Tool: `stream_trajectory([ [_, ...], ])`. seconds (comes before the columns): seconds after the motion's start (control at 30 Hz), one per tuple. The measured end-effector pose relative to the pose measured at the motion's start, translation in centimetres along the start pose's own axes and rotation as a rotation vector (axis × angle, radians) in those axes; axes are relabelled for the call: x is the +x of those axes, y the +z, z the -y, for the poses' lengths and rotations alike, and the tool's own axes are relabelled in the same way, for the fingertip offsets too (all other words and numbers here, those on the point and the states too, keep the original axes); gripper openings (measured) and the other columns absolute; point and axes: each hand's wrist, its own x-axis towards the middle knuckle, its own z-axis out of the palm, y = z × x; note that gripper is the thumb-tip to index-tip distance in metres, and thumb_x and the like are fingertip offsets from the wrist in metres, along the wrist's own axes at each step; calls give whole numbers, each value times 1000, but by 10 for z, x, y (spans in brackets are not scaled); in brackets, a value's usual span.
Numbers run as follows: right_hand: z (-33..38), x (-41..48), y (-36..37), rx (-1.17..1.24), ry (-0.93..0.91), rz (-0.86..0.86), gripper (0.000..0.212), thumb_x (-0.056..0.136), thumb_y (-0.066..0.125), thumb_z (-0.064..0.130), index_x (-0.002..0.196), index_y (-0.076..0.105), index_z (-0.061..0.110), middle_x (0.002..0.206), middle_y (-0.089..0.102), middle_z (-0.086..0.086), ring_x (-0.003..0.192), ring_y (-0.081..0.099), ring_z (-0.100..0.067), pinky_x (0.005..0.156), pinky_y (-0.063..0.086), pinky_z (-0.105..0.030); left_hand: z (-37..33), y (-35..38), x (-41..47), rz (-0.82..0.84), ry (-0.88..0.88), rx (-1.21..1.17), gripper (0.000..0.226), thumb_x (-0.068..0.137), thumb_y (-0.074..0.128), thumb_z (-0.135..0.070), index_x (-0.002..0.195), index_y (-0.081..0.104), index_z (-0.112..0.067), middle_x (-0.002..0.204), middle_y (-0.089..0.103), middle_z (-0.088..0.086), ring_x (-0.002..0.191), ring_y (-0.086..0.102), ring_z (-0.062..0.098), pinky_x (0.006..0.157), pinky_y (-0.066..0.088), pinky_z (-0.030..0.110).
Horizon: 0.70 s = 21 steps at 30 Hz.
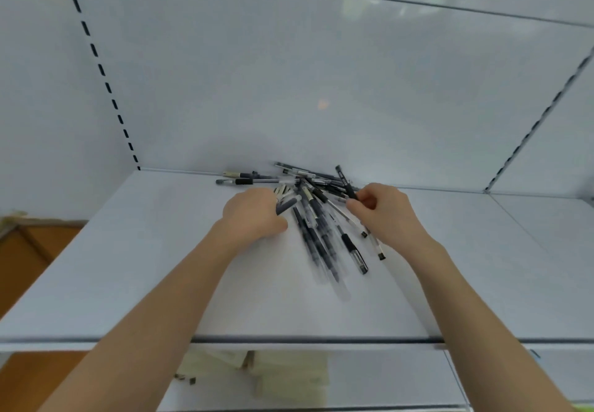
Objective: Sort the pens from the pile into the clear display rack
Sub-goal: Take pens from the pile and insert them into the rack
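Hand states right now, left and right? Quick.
Left hand: curled round a bundle of pens.
Right hand: pinching a dark pen at the pile.

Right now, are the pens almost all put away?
Not yet. No clear rack shows in view, so nothing looks sorted. The left hand grips a bunch of pens, and the right hand pinches a black pen. The rest of the pile lies on the white shelf, all left to do.
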Motion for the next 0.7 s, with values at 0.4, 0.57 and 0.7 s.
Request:
stream_trajectory([
  [0.4,30,-4,1,814,123,0,3,91,54,13,93,56,11,69,67,0,59,63,-10,56,53,-25,17,-20,-20,81,22,-887,21,77,58,-9,61,44,-10,53,37,3,50,32,17,44,26,19],
  [0.57,48,-8,4,1095,161,81,7,93,48,11,92,55,9,72,73,0,66,67,-11,70,55,-30,0,-19,-36,70,0,-1181,25,78,62,-21,68,42,-10,61,34,7,50,30,15,45,25,24],
  [0.7,55,-16,2,1240,166,74,10,93,49,9,87,57,7,72,72,-2,65,68,-12,64,57,-23,-11,-21,-54,171,39,-1409,17,89,55,-18,76,57,-7,72,61,11,63,59,18,50,48,25],
])
